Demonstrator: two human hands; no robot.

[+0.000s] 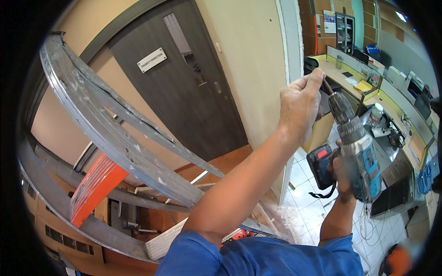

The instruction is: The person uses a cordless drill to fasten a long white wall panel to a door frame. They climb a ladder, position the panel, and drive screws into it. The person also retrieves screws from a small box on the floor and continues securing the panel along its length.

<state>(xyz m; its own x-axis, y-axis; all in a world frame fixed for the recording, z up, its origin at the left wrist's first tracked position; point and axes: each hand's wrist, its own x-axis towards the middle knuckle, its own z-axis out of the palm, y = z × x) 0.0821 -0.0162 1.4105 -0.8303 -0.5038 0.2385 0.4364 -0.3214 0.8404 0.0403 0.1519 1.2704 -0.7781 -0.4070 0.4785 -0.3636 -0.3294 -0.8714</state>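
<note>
My right hand [343, 177] is wrapped round the handle of a blue and black cordless drill [361, 149], partly blurred. Its dark battery [321, 165] with a red patch sticks out to the left, a black strap hanging below. From the chuck [340, 108] a thin bit [327, 86] points up and left toward my left hand [301, 103]. The fingers of that hand are pinched together at the bit's tip, beside the edge of a cream wall [251, 55]. What lies between the fingertips is hidden, and whether they touch the bit I cannot tell.
A paint-spattered metal ladder [124, 142] with an orange part [96, 191] stands close on the left. Behind it is a dark door [184, 87]. Office desks [391, 103] with clutter line the right, above a white tiled floor [306, 214]. An orange, blurred shape [399, 261] shows lower right.
</note>
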